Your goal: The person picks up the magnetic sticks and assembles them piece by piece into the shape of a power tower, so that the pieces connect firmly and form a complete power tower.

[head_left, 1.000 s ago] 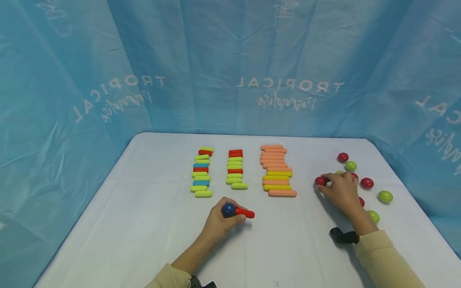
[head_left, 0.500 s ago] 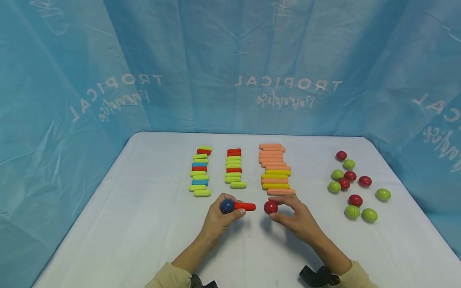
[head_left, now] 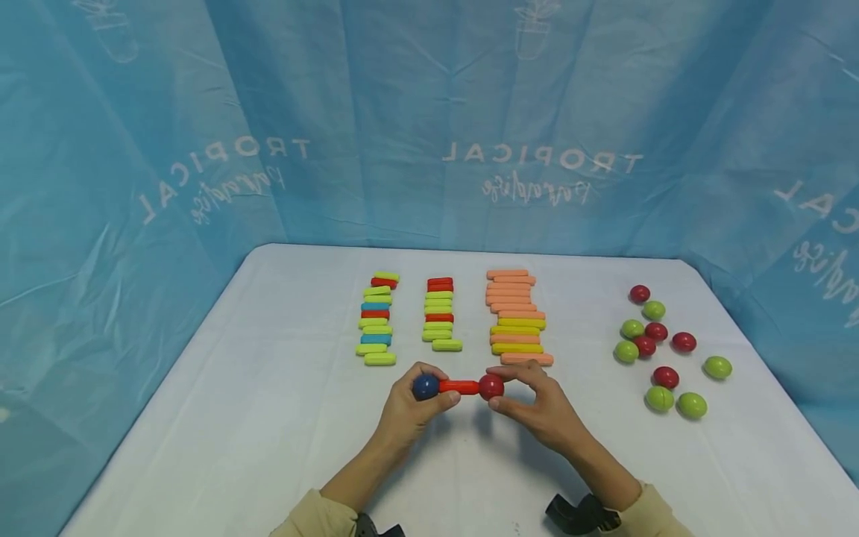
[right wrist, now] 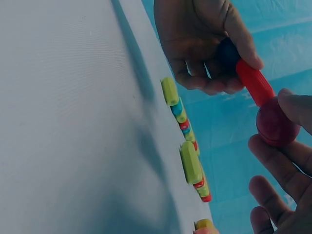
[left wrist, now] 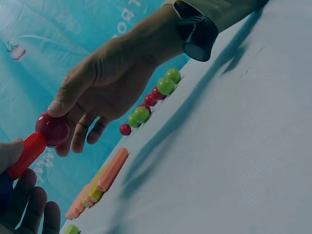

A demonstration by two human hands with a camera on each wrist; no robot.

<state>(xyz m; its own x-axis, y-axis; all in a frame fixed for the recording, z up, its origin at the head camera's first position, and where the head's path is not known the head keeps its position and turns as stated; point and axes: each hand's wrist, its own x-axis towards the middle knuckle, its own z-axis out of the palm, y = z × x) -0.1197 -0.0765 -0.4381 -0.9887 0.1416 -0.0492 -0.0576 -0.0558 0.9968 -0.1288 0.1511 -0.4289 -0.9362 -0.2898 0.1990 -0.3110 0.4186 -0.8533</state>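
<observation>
Shifting toward nine o'clock, the red ball [head_left: 491, 386], pinched by the right hand [head_left: 546, 412], is meeting the red stick [head_left: 459, 387]; we are judging joining under way. The left hand [head_left: 406, 412] is gripping the red stick and blue ball [head_left: 426, 387] (near six o'clock).

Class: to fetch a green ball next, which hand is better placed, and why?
Probably the right hand, once its grip frees the red ball: the green balls lie on its side, nearer to it. The left hand is farther off, holding the red stick.
</observation>
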